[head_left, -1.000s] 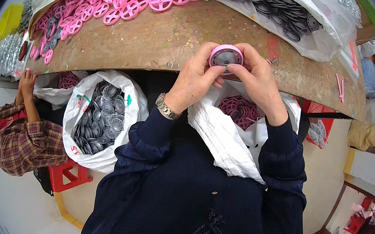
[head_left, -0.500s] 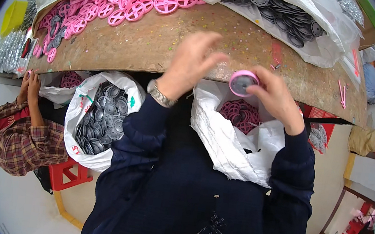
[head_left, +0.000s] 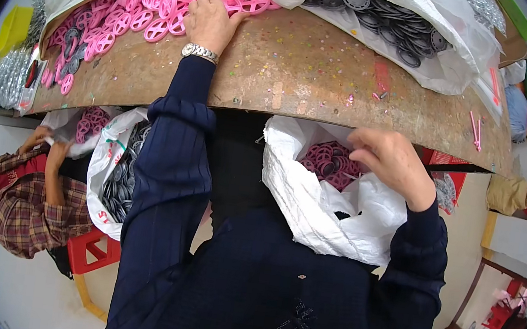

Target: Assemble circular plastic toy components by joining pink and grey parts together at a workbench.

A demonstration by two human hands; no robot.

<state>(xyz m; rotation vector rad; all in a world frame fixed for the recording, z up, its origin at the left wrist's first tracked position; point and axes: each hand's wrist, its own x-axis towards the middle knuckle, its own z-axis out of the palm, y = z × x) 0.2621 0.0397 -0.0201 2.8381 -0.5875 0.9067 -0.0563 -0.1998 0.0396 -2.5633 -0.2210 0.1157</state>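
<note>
My left hand (head_left: 212, 23), with a metal watch at the wrist, reaches over the near edge of a pile of pink spoked wheel rings (head_left: 165, 2). Its fingertips rest among the rings and are partly hidden, while the thumb sticks out to the side. Above the mouth of a white woven sack (head_left: 308, 200) hovers my right hand (head_left: 394, 160), fingers loosely bent and apart, with nothing visible in it. Inside that sack lie pink rings (head_left: 330, 165), darker in the shade.
Grey discs (head_left: 401, 29) fill a white bag on the far right of the wooden table (head_left: 289, 68). Another sack (head_left: 100, 189) of grey discs stands by my left arm. A person in a checked shirt (head_left: 37, 214) sits at left, by a red stool (head_left: 92, 252).
My left hand has moved forward and left onto the pink pile. The pink ring with a grey disc in it has left my right hand, which is slightly lower over the sack.
</note>
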